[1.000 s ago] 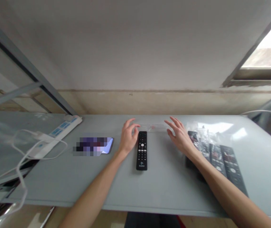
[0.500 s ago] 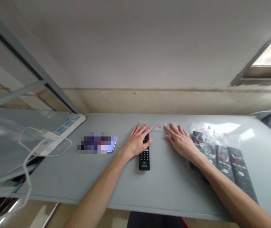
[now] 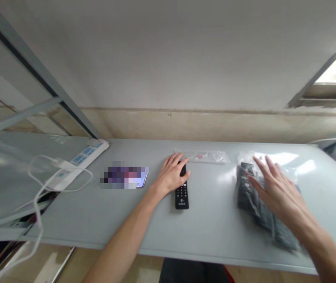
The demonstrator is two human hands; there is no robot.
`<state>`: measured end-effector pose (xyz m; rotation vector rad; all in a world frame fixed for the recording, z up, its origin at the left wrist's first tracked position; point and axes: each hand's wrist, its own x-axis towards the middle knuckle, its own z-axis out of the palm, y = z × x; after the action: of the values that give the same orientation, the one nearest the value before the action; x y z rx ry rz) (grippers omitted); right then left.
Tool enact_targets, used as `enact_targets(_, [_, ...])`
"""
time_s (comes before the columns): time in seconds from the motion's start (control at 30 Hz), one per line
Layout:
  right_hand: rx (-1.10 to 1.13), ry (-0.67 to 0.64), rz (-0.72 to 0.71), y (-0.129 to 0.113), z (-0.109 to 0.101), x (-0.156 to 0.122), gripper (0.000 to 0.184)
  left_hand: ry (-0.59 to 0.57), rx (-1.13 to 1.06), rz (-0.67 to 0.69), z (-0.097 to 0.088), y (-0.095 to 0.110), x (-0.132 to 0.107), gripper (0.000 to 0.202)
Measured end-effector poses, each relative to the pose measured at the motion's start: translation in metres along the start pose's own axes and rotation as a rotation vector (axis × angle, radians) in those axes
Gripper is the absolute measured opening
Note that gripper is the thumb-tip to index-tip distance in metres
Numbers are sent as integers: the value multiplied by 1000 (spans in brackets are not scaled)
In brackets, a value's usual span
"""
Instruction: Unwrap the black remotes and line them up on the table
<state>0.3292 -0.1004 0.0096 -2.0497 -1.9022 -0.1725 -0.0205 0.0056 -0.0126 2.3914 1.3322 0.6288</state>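
Note:
My left hand [image 3: 172, 173] lies palm down over the upper part of a black remote control [image 3: 181, 198], fingers stretched out and thumb across it. The remote's lower keypad and logo show below the hand. Just beyond the fingertips is a flat clear plastic bag [image 3: 206, 157] with a small red mark. My right hand [image 3: 280, 190], slightly blurred, is over several black remote controls [image 3: 247, 188] in clear plastic wrapping. Its fingers are spread, and it partly covers that group. Whether it touches the wrapping I cannot tell.
A phone [image 3: 142, 179], partly pixelated, lies left of my left hand. Farther left, a white power strip [image 3: 81, 161] with a looping white cable [image 3: 38, 212] runs beside a metal frame [image 3: 42, 76]. The grey table [image 3: 212, 232] meets a wall behind.
My right hand has moved right, off the flat plastic bag and over the wrapped remotes, which look shifted and more bunched. My left hand stays on the single remote. The view has shifted slightly.

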Motion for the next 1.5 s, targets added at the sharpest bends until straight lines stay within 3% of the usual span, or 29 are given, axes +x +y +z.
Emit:
enact_targets(0.13, [-91, 14, 196, 46, -8, -46, 86, -17, -6, -6, -1, 0, 0, 52])
enact_targets(0.27, [-159, -32, 295, 60, -6, -77, 92, -18, -42, 8, -5, 4, 1, 52])
enact_targets(0.47, [-19, -36, 311, 70, -1, -79, 93, 14, -22, 58, -9, 11, 2, 49])
enact_targets(0.63, [229, -15, 270, 86, 3, -84, 77, 39, -22, 100, -5, 14, 3, 44])
enact_targets(0.73, [303, 10, 217, 79, 9, -93, 70, 38, -39, 113, -3, 15, 2, 42])
enact_targets(0.83, [308, 61, 221, 58, 17, -91, 64, 21, -10, 125, -2, 17, 2, 43])
enact_targets(1.0, [501, 101, 212, 23, 21, -64, 57, -60, 94, 135, -4, 20, 2, 49])
enact_targets(1.1, [469, 118, 257, 15, 19, -50, 63, -152, 106, 107, -5, 21, 1, 49])
enact_targets(1.23, [283, 57, 324, 19, 16, -45, 85, -212, 106, 69, -5, 22, 0, 48])
enact_targets(1.43, [268, -68, 405, 46, 12, -43, 87, -184, 119, 37, -3, 24, -1, 51])
enact_targets(1.5, [260, -34, 458, 51, 4, -39, 84, -193, 126, 35, -4, 25, -1, 50])
